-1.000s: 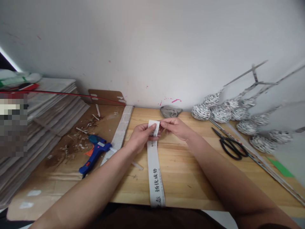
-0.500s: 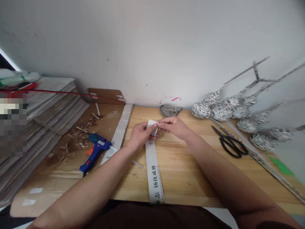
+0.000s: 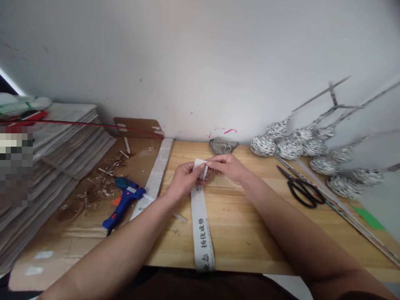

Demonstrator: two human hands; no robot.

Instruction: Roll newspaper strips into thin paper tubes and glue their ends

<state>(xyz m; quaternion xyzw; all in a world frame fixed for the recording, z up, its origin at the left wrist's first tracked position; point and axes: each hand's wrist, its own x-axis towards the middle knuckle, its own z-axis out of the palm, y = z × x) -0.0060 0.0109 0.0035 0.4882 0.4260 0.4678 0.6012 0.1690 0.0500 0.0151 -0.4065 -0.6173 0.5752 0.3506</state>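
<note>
A long strip of newspaper [image 3: 200,225] with black printed characters runs from the table's front edge up to both hands. My left hand [image 3: 184,179] is closed on its far end, thumb on top and fingers beneath. From the other side, the fingertips of my right hand [image 3: 226,166] pinch the top right edge of the same end. Exactly how the paper lies between the fingertips is too small to make out. Left of my left forearm lies a blue glue gun [image 3: 125,202] with a glue stick in its back.
Black scissors [image 3: 301,189] and thin paper rods [image 3: 353,223] lie at the right, before several woven paper balls [image 3: 292,146]. A grey cloth [image 3: 223,146] rests by the wall. Paper strips [image 3: 161,166], cardboard [image 3: 65,237] with scraps and stacked newspapers [image 3: 56,154] occupy the left.
The hands keep the same hold on the strip's far end and have barely moved. The whole view has shifted slightly.
</note>
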